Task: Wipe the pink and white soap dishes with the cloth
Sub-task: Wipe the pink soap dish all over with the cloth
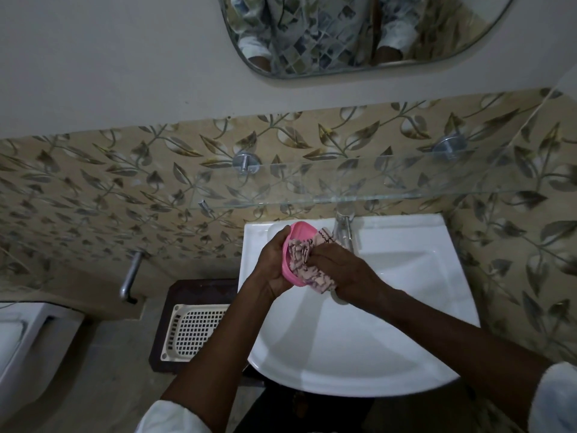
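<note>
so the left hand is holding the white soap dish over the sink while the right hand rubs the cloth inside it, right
Not quite: the dish is pink, not white. The head view shows the left hand holding the pink soap dish over the sink while the right hand presses the cloth into it.

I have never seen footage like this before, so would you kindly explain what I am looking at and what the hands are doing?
This is one picture from a camera worn on a person's head, looking down over a white washbasin. No machine is involved, only two bare hands. The left hand holds a pink soap dish above the basin, and the right hand presses a patterned cloth into it. A glass shelf and a mirror hang on the wall behind, and a perforated white tray lies to the left.
</note>
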`<state>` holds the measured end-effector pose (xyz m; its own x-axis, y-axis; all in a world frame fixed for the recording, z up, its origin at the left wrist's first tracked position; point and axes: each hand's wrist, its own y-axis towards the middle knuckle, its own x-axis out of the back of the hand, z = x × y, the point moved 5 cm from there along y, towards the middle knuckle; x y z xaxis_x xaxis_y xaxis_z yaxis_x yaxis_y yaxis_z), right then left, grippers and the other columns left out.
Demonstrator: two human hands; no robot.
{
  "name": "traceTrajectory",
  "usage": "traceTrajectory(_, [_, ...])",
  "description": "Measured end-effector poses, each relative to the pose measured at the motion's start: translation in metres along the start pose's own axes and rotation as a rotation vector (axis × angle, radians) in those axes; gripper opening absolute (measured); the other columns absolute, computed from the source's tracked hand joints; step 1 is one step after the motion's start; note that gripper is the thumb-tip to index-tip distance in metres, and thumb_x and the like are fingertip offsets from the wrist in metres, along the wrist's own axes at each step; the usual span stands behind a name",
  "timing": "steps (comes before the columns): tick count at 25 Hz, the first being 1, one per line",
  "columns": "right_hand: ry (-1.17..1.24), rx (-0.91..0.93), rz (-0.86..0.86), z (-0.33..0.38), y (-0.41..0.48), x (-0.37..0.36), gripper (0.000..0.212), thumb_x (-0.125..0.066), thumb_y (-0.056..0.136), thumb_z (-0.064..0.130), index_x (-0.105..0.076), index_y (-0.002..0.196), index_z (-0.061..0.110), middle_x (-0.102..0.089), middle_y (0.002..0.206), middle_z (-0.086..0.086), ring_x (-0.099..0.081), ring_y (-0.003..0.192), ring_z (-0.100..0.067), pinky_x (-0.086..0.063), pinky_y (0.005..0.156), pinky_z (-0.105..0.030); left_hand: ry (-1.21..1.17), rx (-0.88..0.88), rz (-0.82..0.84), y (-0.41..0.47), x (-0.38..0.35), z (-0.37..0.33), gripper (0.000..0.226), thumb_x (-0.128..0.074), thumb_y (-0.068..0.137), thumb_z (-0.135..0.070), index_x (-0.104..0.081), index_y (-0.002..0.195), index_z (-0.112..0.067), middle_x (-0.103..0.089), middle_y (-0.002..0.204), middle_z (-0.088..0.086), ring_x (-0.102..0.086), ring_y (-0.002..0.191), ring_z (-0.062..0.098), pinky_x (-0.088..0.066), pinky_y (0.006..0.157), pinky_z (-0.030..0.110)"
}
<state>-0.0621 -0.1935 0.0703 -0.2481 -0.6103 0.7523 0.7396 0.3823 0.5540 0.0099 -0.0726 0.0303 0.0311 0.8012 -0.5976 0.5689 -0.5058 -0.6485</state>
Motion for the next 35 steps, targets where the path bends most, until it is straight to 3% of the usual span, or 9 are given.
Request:
traceTrajectory(5, [0.432,-0.923,-0.061,0.012,-0.003,-0.015,0.026,-0.059,0.081,0.007,-0.071,0.102,0.013,-0.076,0.096,-0.007,-0.071,0.089,-0.027,-0.06,0.078,-0.041,0.236,-0.335,-0.242,-0.003,0.004,0.014,0.056,-0.048,0.097,-0.053,-0.063,0.126,-0.007,-0.075,0.101,0.014,-0.071,0.095,0.029,-0.057,0.082,0.039])
traceTrajectory(9, [1.172,-1.414,-0.233,-0.008,0.019,-0.005,0.015,-0.064,0.08,0.012,-0.074,0.09,0.008,-0.077,0.081,-0.013,-0.075,0.074,-0.029,-0.061,0.064,-0.045,0.433,-0.836,-0.052,-0.014,-0.003,0.029,0.054,-0.037,0.101,-0.051,-0.042,0.147,-0.024,-0.056,0.14,0.004,-0.056,0.129,0.023,-0.052,0.102,0.042])
traceTrajectory(14, [1.155,-1.29,-0.212,-0.001,0.011,-0.001,0.022,-0.085,0.068,0.02,-0.075,0.085,0.01,-0.075,0.08,-0.017,-0.074,0.072,-0.03,-0.061,0.061,-0.045,0.842,-0.879,-0.046,-0.012,-0.007,0.034,0.073,-0.042,0.089,-0.073,-0.024,0.151,-0.039,-0.031,0.146,-0.001,-0.039,0.141,0.021,-0.046,0.107,0.054])
traceTrajectory(17, [0.976,-1.149,-0.281,-0.01,-0.001,0.011,0.03,-0.087,0.067,0.023,-0.075,0.092,0.015,-0.077,0.084,-0.006,-0.074,0.077,-0.022,-0.059,0.061,-0.032,0.641,-0.766,-0.052,-0.016,0.004,0.02,0.063,-0.045,0.088,-0.073,-0.034,0.145,-0.049,-0.039,0.15,-0.008,-0.044,0.137,0.01,-0.045,0.108,0.038])
traceTrajectory(21, [0.134,-0.312,0.025,0.002,0.002,0.037,0.044,-0.087,0.071,0.022,-0.069,0.109,0.008,-0.07,0.101,-0.009,-0.068,0.09,-0.025,-0.053,0.079,-0.031,0.202,0.042,-0.008,-0.014,0.012,0.006,0.088,-0.035,0.087,-0.077,-0.055,0.14,-0.01,-0.054,0.138,0.03,-0.06,0.116,0.045,-0.046,0.1,0.058])
traceTrajectory(24, [-0.046,0.001,0.157,0.021,-0.005,0.028,0.042,-0.082,0.069,-0.001,-0.071,0.109,0.002,-0.071,0.107,-0.015,-0.069,0.095,-0.032,-0.058,0.083,-0.037,0.081,0.13,0.008,-0.016,-0.01,0.005,0.077,-0.05,0.092,-0.061,-0.053,0.14,0.0,-0.063,0.12,0.026,-0.063,0.103,0.041,-0.053,0.089,0.05])
traceTrajectory(28, [0.36,-0.644,-0.019,0.018,-0.001,0.015,0.022,-0.068,0.084,0.004,-0.074,0.093,0.022,-0.077,0.09,0.001,-0.073,0.083,-0.014,-0.059,0.075,-0.029,0.28,-0.223,-0.247,-0.011,-0.009,0.015,0.066,-0.047,0.093,-0.063,-0.059,0.132,-0.012,-0.073,0.11,0.016,-0.071,0.096,0.03,-0.06,0.072,0.039])
traceTrajectory(31, [1.083,-1.278,-0.224,-0.001,0.001,0.002,0.008,-0.067,0.091,0.01,-0.074,0.092,0.014,-0.078,0.086,-0.01,-0.075,0.08,-0.025,-0.062,0.071,-0.039,0.522,-0.546,-0.123,-0.012,-0.012,0.018,0.067,-0.034,0.097,-0.065,-0.052,0.142,-0.02,-0.066,0.133,0.01,-0.066,0.118,0.023,-0.057,0.094,0.041])
traceTrajectory(35, [1.431,-1.332,-0.396,-0.004,0.022,0.01,0.014,-0.065,0.09,0.003,-0.071,0.102,0.004,-0.077,0.093,-0.017,-0.075,0.084,-0.033,-0.062,0.069,-0.043,0.488,-0.634,0.008,-0.022,-0.005,0.017,0.052,-0.025,0.103,-0.054,-0.048,0.145,-0.031,-0.068,0.13,0.001,-0.068,0.114,0.021,-0.06,0.085,0.046])
